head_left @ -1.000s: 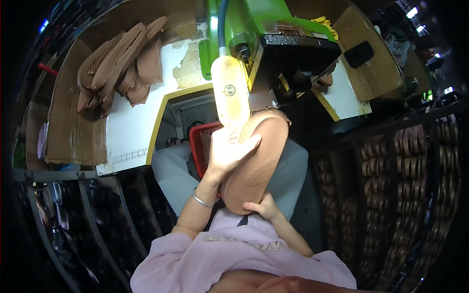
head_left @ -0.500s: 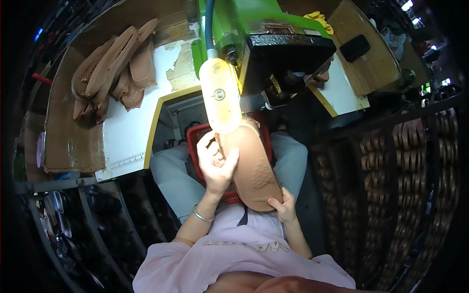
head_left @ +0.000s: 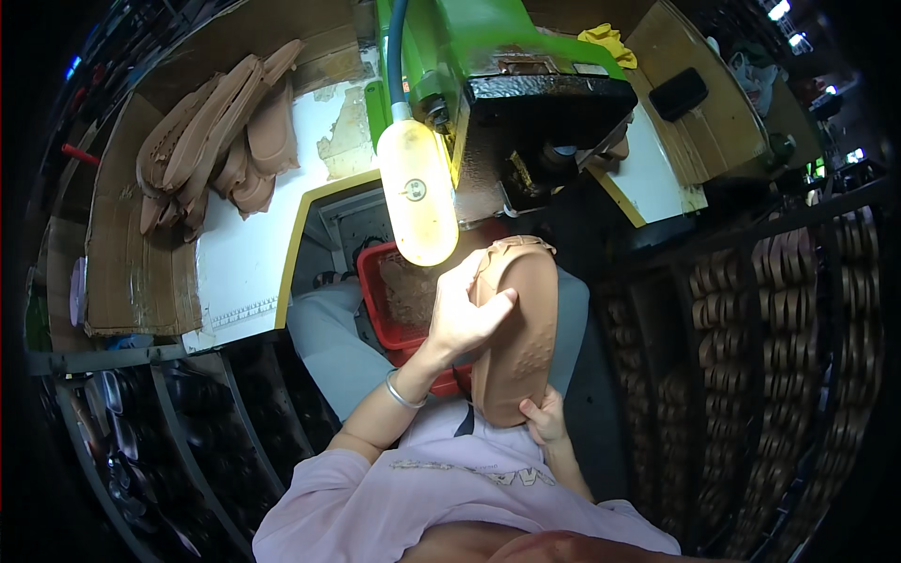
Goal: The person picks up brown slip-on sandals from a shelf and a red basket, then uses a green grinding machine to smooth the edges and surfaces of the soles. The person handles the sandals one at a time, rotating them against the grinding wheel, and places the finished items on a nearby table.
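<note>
A tan moulded slipper point(head_left: 521, 333), with raised bumps on its footbed, is held upright between my hands above my lap. My left hand point(head_left: 466, 308) wraps round its upper left side, the thumb lying on the inner surface and the other fingers hidden behind. At the lower right end my right hand point(head_left: 546, 416) pinches the rim between thumb and fingers. The slipper's far end has a ragged, curled edge. A glowing yellow-white work lamp point(head_left: 419, 202) hangs just beyond my left hand.
Between my knees stands a red basket point(head_left: 368, 281) with tan scraps inside. A green machine with a black head point(head_left: 544, 122) rises ahead. More tan slippers point(head_left: 211, 131) are piled on the white bench point(head_left: 235, 267) at left. Racks of footwear point(head_left: 788, 375) fill the right.
The slipper has moved right and nearer to me, away from the lamp, and turned more upright. My left hand has moved right with it. The basket's scraps now show.
</note>
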Tool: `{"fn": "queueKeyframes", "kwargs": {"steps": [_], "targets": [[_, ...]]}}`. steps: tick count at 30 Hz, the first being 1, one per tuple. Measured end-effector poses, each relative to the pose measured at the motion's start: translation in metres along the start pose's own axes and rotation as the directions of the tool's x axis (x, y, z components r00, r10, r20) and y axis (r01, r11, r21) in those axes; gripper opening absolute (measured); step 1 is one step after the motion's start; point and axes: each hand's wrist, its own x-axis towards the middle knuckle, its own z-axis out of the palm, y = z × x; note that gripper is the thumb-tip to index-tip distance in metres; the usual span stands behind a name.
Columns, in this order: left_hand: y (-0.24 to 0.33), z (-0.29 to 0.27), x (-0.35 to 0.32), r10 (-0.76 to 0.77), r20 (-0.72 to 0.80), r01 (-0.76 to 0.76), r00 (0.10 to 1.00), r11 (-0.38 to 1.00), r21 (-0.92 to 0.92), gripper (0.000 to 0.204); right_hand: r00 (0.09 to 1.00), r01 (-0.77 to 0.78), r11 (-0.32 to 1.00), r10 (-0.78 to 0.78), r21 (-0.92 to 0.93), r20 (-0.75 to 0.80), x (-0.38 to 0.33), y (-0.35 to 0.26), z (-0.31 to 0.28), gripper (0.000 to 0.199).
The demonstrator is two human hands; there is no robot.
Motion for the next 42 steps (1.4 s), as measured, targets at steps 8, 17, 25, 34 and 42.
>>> {"fn": "queueKeyframes", "kwargs": {"steps": [8, 17, 25, 34, 42], "targets": [[-0.015, 0.012, 0.001, -0.003, -0.102, 0.006, 0.995, 1.0, 0.028, 0.033, 0.945, 0.32, 0.89, -0.323, -0.325, 0.045, 0.035, -0.064, 0.028, 0.063], [-0.042, 0.033, -0.029, 0.405, -0.26, -0.392, 0.877, 0.914, 0.102, 0.063, 0.53, 0.739, 0.039, -0.65, -0.672, 0.544, 0.128, -0.144, 0.09, 0.014], [-0.024, 0.018, -0.024, 0.46, -0.102, -0.434, 0.882, 0.878, 0.201, 0.048, 0.587, 0.794, 0.268, -0.567, -0.545, 0.577, 0.135, -0.152, 0.088, 0.012], [-0.029, 0.04, -0.023, 0.032, -0.07, -0.044, 0.997, 0.985, -0.167, 0.052, 0.924, 0.381, 0.725, -0.272, -0.575, 0.269, 0.144, -0.155, 0.076, 0.018], [-0.028, 0.029, -0.025, -0.182, -0.337, 0.062, 0.924, 0.939, -0.339, 0.036, 0.981, 0.191, 0.93, -0.168, -0.315, 0.098, 0.115, -0.108, 0.025, 0.03]]}}
